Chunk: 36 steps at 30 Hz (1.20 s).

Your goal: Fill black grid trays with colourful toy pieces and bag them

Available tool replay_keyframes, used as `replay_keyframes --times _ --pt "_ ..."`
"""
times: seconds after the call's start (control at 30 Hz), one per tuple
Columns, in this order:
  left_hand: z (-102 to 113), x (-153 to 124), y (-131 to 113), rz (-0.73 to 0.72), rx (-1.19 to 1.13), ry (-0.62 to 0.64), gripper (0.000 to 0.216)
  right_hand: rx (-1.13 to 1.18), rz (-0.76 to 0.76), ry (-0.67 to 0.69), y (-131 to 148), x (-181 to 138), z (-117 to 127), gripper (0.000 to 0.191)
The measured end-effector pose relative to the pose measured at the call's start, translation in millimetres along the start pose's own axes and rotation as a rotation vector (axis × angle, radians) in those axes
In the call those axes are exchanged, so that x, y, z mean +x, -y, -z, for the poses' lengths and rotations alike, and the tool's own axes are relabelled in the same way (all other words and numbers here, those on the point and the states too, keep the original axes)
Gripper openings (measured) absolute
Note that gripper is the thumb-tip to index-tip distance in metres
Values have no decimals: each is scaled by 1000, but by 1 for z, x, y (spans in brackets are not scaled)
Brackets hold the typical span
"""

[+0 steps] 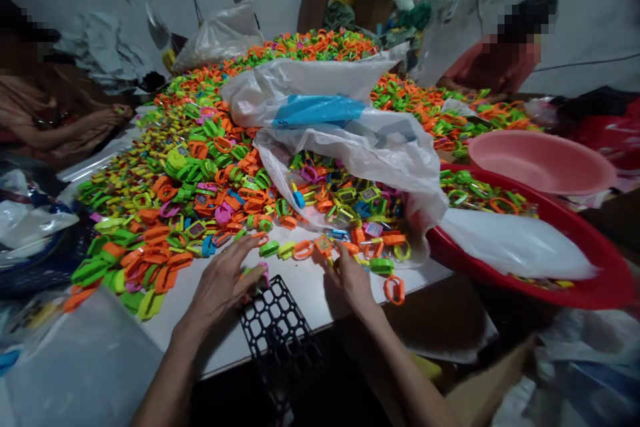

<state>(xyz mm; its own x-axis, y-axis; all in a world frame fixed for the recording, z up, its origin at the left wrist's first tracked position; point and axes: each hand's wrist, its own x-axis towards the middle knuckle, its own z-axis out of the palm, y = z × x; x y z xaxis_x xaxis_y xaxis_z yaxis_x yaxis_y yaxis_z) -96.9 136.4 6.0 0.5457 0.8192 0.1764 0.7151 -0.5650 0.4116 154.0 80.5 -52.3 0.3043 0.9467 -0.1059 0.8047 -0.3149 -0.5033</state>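
Note:
Toy watches (200,177) in orange, green, yellow and pink are heaped across the white table (310,293). My left hand (220,283) is over the table's near part, its thumb and fingers bent round a pink toy watch (265,272), partly hidden by the thumb. The index finger stretches toward the heap's edge. My right hand (350,277) has its fingertips on an orange toy watch with a square face (323,245), in a loose row of watches. Between my forearms a black plastic grid (277,313) juts over the table's near edge.
A white plastic sack (345,140) lies open on the heap, watches spilling out. On the right are a red basin (600,267) with watches and a clear bag, and a pink basin (543,160). One person (55,107) sits at the left, another (493,60) at the far right.

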Motion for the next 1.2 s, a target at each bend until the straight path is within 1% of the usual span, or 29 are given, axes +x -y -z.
replay_keyframes --times 0.03,0.07,0.1,0.17,0.23,0.3,0.37,0.43,0.53,0.63,0.73,0.8,0.87,0.97,1.07,1.13,1.2 --pt "-1 1 0 -31 3 32 49 134 44 -13 7 1 0 55" --pt "-3 2 0 -53 17 95 47 282 95 -13 14 1 -3 54" --pt "-6 2 -1 -54 38 171 44 428 143 4 21 0 -9 50" --pt "-13 2 -3 9 103 283 38 646 198 86 35 -3 -28 33" --pt "-17 1 -5 85 161 314 35 760 175 179 44 -5 -52 15" --pt "-18 0 -6 86 155 309 34 847 129 225 48 -4 -72 13" --pt "-17 0 -6 62 120 294 35 905 142 216 47 0 -84 15" --pt "-15 1 -7 70 115 275 38 856 218 189 46 4 -88 12" --pt "-16 1 -10 111 140 283 42 609 367 148 43 5 -89 4" --pt "-17 -1 -13 118 135 296 49 383 469 67 42 0 -92 7" --pt "-18 0 -14 102 133 283 55 212 473 43 49 -2 -98 13" --pt "-17 4 -14 103 158 270 55 122 455 74 58 0 -101 19" --pt "-15 7 -12 135 188 259 52 83 446 105 68 4 -100 23" --pt "-12 5 -9 153 176 272 45 110 490 178 70 5 -90 21" --pt "-10 -12 -4 119 126 267 40 197 634 259 52 0 -69 18" --pt "-8 -27 -1 155 110 232 40 207 690 248 37 -1 -53 15" --pt "-5 -40 2 217 124 212 39 173 682 214 26 4 -40 10"
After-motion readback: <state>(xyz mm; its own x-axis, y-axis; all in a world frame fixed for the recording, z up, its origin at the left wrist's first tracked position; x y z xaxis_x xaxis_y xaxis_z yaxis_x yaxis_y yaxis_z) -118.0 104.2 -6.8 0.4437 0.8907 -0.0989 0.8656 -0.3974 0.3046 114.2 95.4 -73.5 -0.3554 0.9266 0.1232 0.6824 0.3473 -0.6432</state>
